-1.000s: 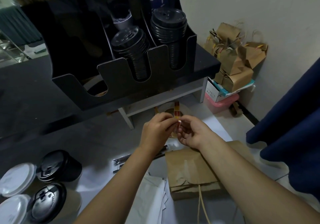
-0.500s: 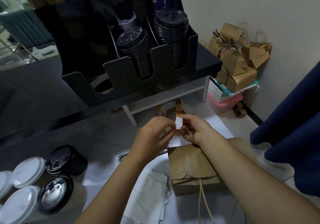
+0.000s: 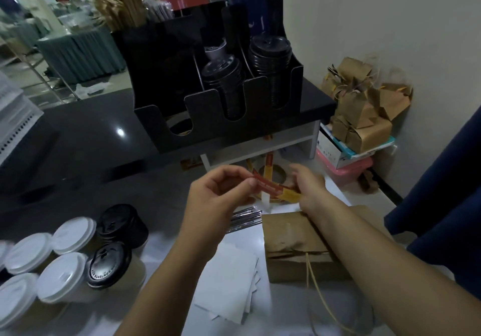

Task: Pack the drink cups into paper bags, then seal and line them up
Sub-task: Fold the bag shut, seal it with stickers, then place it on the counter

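Paper bag (image 3: 287, 235): lies flat on the white counter (image 3: 161, 240) just beneath the right wrist, with its top folded over and its twine handle (image 3: 312, 279) trailing toward the camera. No seal shows on the fold.
Sticker strip (image 3: 270, 187): red and yellow, stretched between both hands just beyond the bag and clear of it.
Left hand (image 3: 216, 197): thumb and fingers pinched on the strip's red end.
Right hand (image 3: 309, 187): closed on the yellow end. Its fingers are blurred, so the exact grip is unclear.
Drink cups (image 3: 70, 265): clustered at the counter's left, well apart from the bag, 2 black lids among at least 4 white ones. Whether the bag already holds a cup cannot be told.
Step in hand: probably freeing 1 sticker to seal the fold.
Napkins (image 3: 229, 281): loose white stack between the forearms, just beside the bag.
Wrapped straws (image 3: 244, 218): near the left hand, beside the bag's far corner.
Organiser (image 3: 218, 112): black, holding stacked lids, on the raised shelf behind.
Finished bags (image 3: 361, 117): piled against the wall at right.
Risk 1: the strip folds and sticks to itself or to a finger if 1 end slips under tension.
Risk 2: a crooked press leaves the fold gaping, so the bag opens when lifted by its handle.
Risk 3: a trailing forearm drags the napkins or the handle.
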